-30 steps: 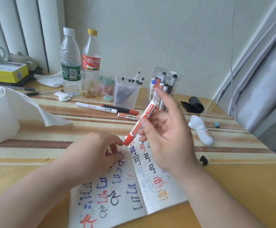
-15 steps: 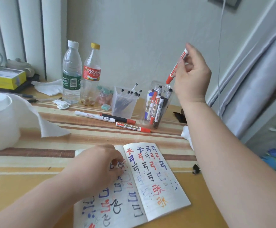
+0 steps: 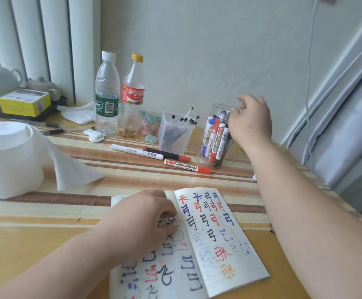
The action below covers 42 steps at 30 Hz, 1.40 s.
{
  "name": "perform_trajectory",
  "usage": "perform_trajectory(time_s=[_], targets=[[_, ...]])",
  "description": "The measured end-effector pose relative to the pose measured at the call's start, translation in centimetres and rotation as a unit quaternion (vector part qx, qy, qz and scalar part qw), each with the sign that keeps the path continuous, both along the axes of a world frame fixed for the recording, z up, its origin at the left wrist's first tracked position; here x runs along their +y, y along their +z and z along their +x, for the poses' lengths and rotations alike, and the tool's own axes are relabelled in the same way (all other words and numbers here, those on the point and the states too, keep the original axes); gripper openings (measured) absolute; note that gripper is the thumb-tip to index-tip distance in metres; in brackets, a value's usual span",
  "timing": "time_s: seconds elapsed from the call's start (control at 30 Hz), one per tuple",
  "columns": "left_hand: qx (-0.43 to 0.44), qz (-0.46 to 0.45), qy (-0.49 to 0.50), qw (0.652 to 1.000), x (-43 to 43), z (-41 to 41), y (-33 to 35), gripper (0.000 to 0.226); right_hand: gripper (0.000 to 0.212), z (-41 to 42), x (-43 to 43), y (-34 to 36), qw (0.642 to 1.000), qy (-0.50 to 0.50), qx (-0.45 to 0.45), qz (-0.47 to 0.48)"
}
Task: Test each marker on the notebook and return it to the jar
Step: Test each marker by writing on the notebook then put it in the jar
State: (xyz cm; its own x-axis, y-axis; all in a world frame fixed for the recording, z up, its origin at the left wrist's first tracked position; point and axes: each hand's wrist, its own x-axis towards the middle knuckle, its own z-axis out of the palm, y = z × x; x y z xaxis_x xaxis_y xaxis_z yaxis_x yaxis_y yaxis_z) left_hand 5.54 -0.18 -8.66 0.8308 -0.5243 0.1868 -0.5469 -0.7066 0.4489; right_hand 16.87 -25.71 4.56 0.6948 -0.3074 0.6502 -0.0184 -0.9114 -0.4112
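Your left hand (image 3: 141,221) rests on the left page of the open notebook (image 3: 223,255), fingers curled under, holding nothing. Three loose markers (image 3: 167,154) lie on the table (image 3: 46,223) behind it. Further right, your right hand (image 3: 251,121) sits at the mouth of the marker jar (image 3: 216,147), fingers bent; whether it pinches a marker cannot be determined.
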Motion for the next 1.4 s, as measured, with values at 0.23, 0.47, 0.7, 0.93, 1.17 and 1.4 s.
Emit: perform_trajectory(time_s=[0.23, 0.47, 0.7, 0.93, 1.17, 1.4], targets=[[0.004, -0.001, -0.012, 1.0, 0.6, 0.3, 1.0, 0.024, 0.025, -1.6, 6.6, -6.8, 0.931, 0.136, 0.309, -0.139], [0.005, -0.008, -0.016, 1.0, 0.8, 0.3, 1.2, 0.018, 0.029, -1.3, 7.2, -9.4, 0.905, 0.084, 0.338, -0.245], [0.023, -0.042, 0.006, 0.999, 0.9, 0.2, 1.4, 0.032, 0.008, -5.1, 4.7, -7.4, 0.97, 0.152, 0.179, -0.067], [0.023, -0.118, -0.02, 0.993, 0.6, -1.1, 2.1, 0.067, 0.01, -13.2, 6.4, -8.7, 0.793, 0.371, 0.226, 0.426], [-0.027, -0.069, -0.017, 0.997, 0.0, -1.5, 1.9, 0.009, 0.01, -13.3, 7.2, -11.2, 0.77, 0.414, 0.169, 0.455], [0.026, -0.081, -0.067, 0.994, -0.5, -1.5, 1.7, 0.024, 0.017, -13.3, 7.0, -11.3, 0.754, 0.418, 0.161, 0.481]])
